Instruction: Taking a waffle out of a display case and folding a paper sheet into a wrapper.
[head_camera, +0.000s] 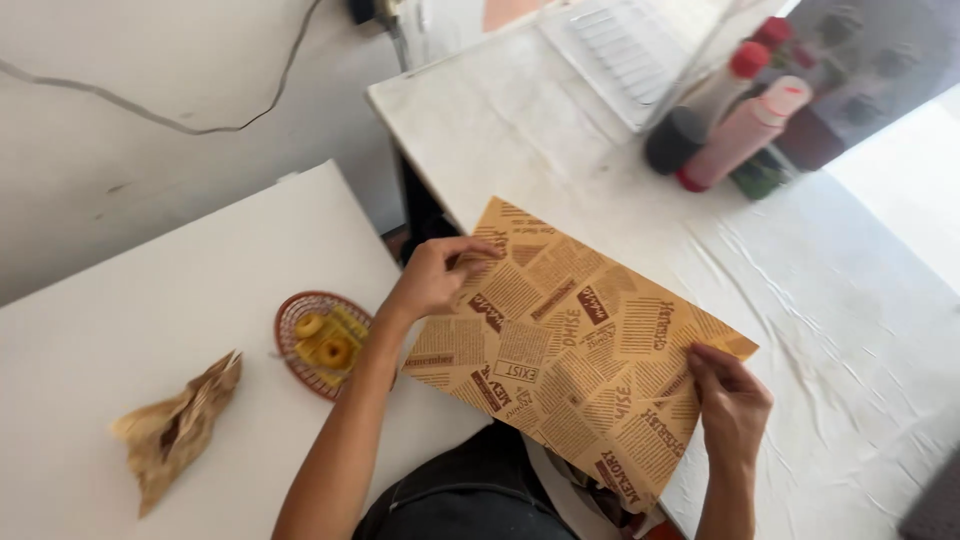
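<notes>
The printed brown paper sheet (575, 345) spans the gap between both white tables; its near corner is hidden. The left hand (435, 278) and right hand (730, 400) pinch opposite edges. Blurred sauce bottles (735, 125) stand at the far edge.

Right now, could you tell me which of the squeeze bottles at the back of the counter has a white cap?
The pink squeeze bottle has the white cap. It leans nearest the counter's middle; the clear bottle behind it has a red cap.

One head-worn camera looks steeply down, close over the white tables (180, 290) (single view only).
</notes>
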